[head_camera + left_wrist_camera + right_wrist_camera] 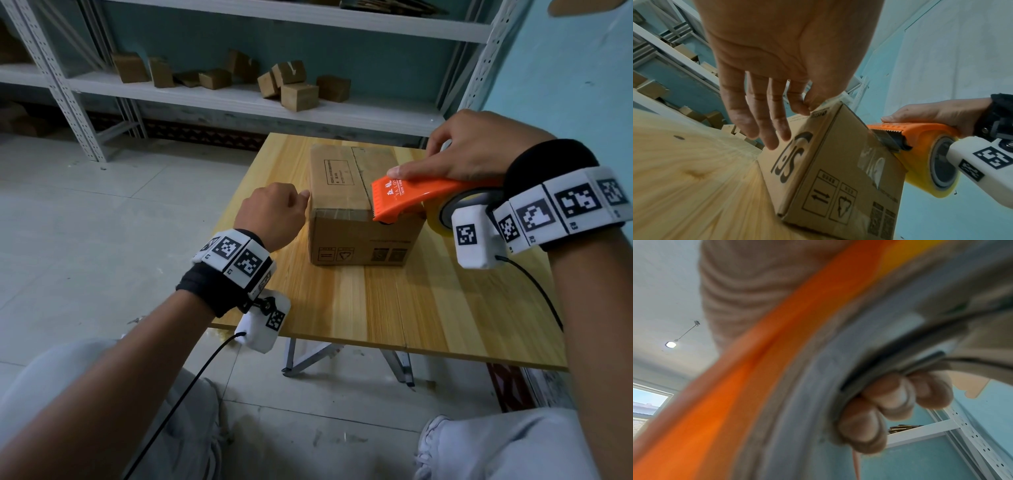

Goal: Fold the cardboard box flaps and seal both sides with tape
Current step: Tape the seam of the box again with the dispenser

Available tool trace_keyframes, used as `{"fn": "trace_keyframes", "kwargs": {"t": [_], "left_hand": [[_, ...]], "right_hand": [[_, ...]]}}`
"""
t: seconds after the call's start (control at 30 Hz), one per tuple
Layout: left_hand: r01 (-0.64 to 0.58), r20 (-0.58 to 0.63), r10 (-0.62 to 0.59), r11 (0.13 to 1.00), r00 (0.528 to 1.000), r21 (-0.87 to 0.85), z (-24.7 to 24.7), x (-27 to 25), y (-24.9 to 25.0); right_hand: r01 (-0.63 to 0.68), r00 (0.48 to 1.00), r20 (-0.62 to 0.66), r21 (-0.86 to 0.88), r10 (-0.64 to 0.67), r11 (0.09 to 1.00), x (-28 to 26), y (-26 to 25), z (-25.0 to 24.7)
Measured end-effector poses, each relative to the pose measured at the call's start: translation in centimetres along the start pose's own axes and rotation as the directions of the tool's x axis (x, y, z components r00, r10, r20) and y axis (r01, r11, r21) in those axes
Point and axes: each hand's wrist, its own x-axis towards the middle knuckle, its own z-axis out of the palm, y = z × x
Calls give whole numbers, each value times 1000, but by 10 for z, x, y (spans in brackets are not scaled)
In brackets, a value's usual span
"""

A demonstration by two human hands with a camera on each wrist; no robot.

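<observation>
A closed cardboard box (346, 192) stands on the wooden table (376, 308). My left hand (270, 212) rests against its left side. In the left wrist view the straight fingers (764, 126) lie on that side of the box (818, 170) and the thumb touches the top edge. My right hand (472, 150) grips an orange tape dispenser (411, 197) holding a yellowish tape roll (435, 214). The dispenser's toothed end sits at the box's near top edge, right of the centre seam. Clear tape (871, 160) runs down the near face. In the right wrist view, fingers (890, 399) curl round the dispenser (735, 394).
A white metal shelf (239, 99) behind the table carries several small cardboard boxes (298, 96). A blue wall stands close on the right. The table's near half (394, 342) is bare wood. Cables hang from both wrist cameras. Tiled floor lies to the left.
</observation>
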Motion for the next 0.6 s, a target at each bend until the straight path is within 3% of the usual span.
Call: {"fn": "trace_keyframes", "kwargs": {"t": [0.3,0.4,0.5,0.6], "left_hand": [[21,10,-21,1000,1000,21,1,1,-3],[20,-39,-20,1000,999,13,-1,2,-4],[-51,-133,51,999,990,1,-10,1,4],[-110,-104,103,992,989,-62,-15,-3,16]], "right_hand": [[12,1000,0,8,-12,1000,1,2,1],[5,1000,-6,9,-5,1000,2,3,1],[4,1000,-17,2,-4,1000,2,4,2],[2,1000,-14,1,-2,1000,3,4,2]]}}
